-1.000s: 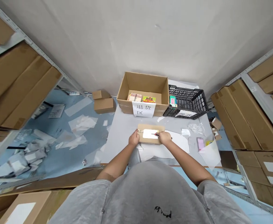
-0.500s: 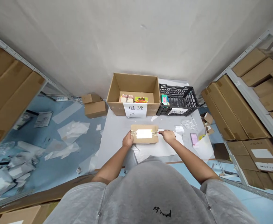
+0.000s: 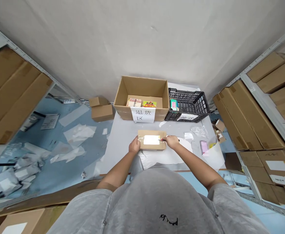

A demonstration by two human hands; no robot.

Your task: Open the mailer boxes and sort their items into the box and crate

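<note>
A small taped cardboard box (image 3: 151,147) with a white label (image 3: 151,139) lies on the table in front of me. My left hand (image 3: 134,145) is closed round the left end of this box. In my right hand (image 3: 171,142) is a slim red and black box cutter (image 3: 164,139), mostly hidden by the fingers. Its tip is over the right part of the box top, by the label's right edge. Clear tape shows at the box's left end. White sheets (image 3: 154,157) lie under and beside the box.
A large open carton (image 3: 123,112) with small packs and a black plastic crate (image 3: 203,113) stand at the table's back. Crumpled clear plastic (image 3: 199,131) and a pink packet (image 3: 204,147) lie at the right. Shelves of cartons flank the table; packaging (image 3: 80,135) litters the left floor.
My right hand has moved left with the box cutter, from the box's right edge to above its top near the label. My left hand keeps its hold. The view has shifted slightly.
</note>
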